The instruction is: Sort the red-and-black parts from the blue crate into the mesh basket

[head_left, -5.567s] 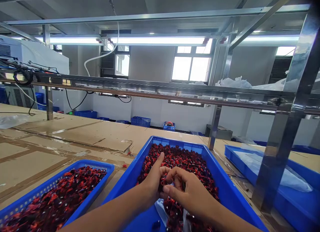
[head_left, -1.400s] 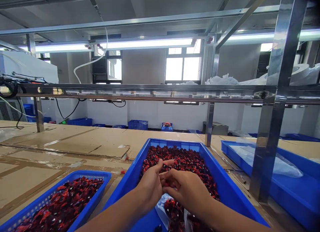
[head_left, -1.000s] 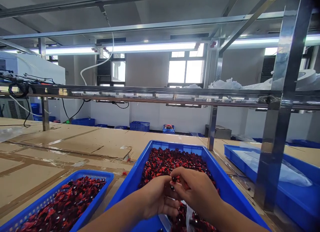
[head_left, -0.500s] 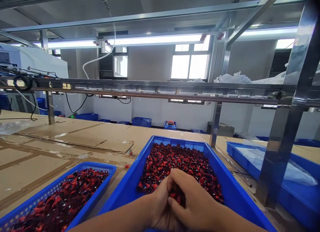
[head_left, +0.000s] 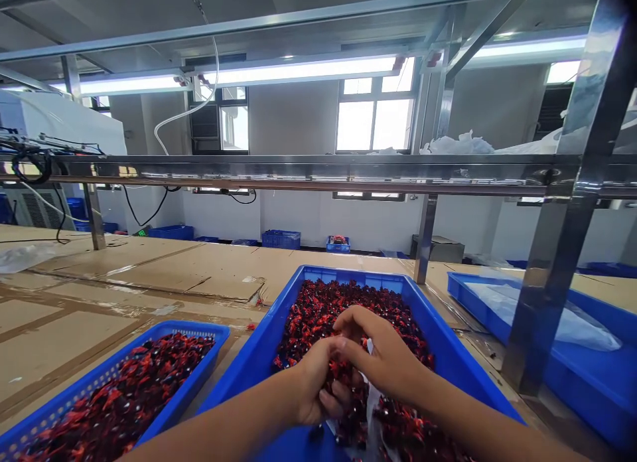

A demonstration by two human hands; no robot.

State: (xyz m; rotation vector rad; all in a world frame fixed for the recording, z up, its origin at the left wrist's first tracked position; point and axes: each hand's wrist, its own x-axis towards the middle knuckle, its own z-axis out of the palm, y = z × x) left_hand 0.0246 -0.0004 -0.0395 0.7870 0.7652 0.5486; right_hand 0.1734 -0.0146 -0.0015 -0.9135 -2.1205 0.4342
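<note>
Both my hands are over a deep blue tray [head_left: 460, 346] heaped with small shiny red-and-black pieces [head_left: 343, 306]. My left hand [head_left: 318, 382] is cupped with curled fingers, and some of the pieces show inside its grip. Arched against it, my right hand [head_left: 385, 352] has bent fingers, and its thumb meets the left hand's thumb side. What lies under the right fingers is hidden. Below the hands, a whitish translucent plastic strip [head_left: 372, 415] crosses more of the pieces near the tray's front.
A perforated blue basket [head_left: 221, 336] of similar pieces stands at left on the cardboard-covered table [head_left: 164, 276]. To the right, a steel post [head_left: 542, 289] rises beside another blue tray [head_left: 587, 382] holding a plastic bag [head_left: 572, 322]. A metal shelf beam [head_left: 318, 170] spans above.
My hands were closed tightly together; now they have loosened and turned, the left fingers showing below. The tray's front pieces and the plastic strip have come into view. The camera has shifted slightly.
</note>
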